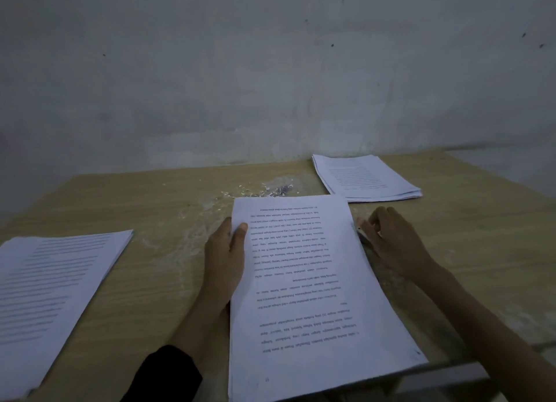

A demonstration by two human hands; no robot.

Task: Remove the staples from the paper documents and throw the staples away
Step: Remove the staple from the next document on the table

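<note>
From the head camera, the left hand (224, 257) grips the left edge of the middle document (304, 281), thumb on top. The document lies on the wooden counter (469, 251). The right hand (388, 242) sits curled at its right edge; whether it pinches anything is unclear. A heap of pulled staples (279, 190) and paper bits lies beyond, likely not yet thrown away. Stacks wait at far right (365, 175) and near left (54, 296); I cannot tell which is finished.

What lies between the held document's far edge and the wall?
Head view: a litter of loose staples and paper scraps on the wooden table.
</note>
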